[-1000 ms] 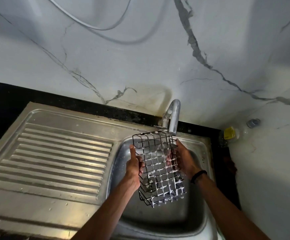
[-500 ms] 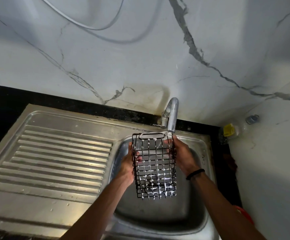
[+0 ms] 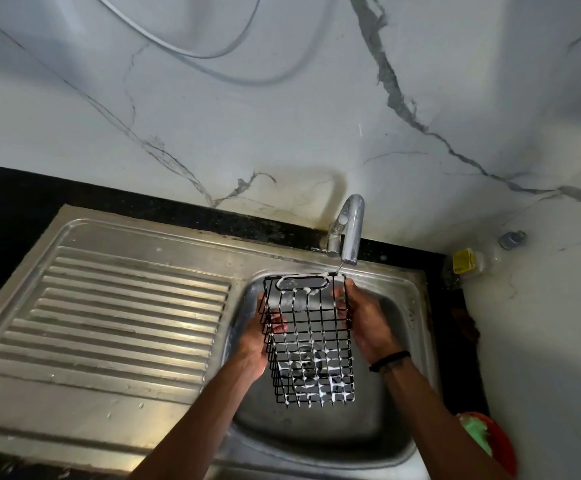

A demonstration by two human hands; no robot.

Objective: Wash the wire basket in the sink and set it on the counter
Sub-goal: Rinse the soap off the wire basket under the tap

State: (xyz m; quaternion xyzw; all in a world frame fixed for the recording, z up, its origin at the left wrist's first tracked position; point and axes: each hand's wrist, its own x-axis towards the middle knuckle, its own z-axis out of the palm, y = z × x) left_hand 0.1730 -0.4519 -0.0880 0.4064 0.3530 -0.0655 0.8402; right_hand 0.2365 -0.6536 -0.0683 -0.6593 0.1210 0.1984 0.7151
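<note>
Since a second ago the soapy wire basket (image 3: 308, 341) has swung from tilted to upright, long axis vertical, above the sink (image 3: 400, 341) beneath the tap (image 3: 349, 230); left hand (image 3: 259, 344) and right hand (image 3: 368, 323) grip opposite sides, equally near

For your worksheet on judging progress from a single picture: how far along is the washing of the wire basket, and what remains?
Done: the wire basket is soaped, with white suds clinging to its wires. In hand: the left hand and right hand hold it over the sink, just below the tap; whether water is running cannot be told. Left: rinsing off the suds and setting the basket on the counter; the drainboard lies to the left.
</note>
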